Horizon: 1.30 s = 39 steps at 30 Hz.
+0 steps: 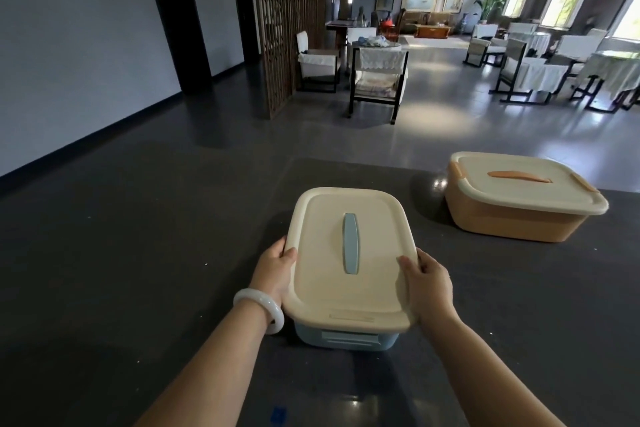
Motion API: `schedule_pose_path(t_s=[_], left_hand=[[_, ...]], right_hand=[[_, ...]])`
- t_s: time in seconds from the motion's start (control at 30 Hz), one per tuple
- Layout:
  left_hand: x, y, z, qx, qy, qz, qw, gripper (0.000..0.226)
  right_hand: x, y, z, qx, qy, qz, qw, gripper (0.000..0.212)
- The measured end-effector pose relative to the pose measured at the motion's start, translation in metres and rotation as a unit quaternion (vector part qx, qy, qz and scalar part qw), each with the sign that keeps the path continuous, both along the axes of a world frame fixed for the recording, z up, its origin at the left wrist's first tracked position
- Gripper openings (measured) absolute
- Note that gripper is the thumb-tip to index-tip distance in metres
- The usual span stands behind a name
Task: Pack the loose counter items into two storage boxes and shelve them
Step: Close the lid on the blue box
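Cream lid [349,253] on the blue box [346,340], sat on the tabletop [519,288], is all your left hand [273,270] and right hand [429,284] are gripping, so if it's unlatched, lifting could pop it off.

No text can be read anywhere. On the blue box [346,340], a pale strip [351,317] at the near edge of its cream lid [318,253] looks like a label, but nothing on it is legible.

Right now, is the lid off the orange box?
No, the orange box has its cream lid sitting closed on top of it.
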State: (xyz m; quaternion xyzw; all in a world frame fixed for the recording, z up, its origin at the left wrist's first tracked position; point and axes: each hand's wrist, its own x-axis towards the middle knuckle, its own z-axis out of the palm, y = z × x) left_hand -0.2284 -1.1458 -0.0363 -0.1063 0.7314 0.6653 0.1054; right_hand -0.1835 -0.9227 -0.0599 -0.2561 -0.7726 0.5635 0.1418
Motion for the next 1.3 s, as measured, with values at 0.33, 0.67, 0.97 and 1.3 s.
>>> schedule_pose_path(t_s=[0.33, 0.67, 0.97, 1.3], left_hand=[[-0.013, -0.006, -0.002, -0.079, 0.015, -0.008, 0.997, 0.046], [0.037, -0.02, -0.001, -0.301, 0.308, -0.316, 0.846, 0.049], [0.046, -0.025, -0.04, -0.392, 0.414, -0.32, 0.757, 0.08], [0.044, -0.026, -0.04, -0.355, 0.44, -0.303, 0.767, 0.061]], right_hand=[[-0.003, -0.001, 0.002, 0.012, -0.024, -0.008, 1.0, 0.034], [0.042, -0.003, 0.033, 0.354, 0.045, 0.369, 0.858, 0.058], [0.051, -0.003, 0.005, 0.48, 0.063, 0.405, 0.776, 0.096], [0.055, 0.0, 0.005, 0.419, 0.09, 0.397, 0.811, 0.075]])
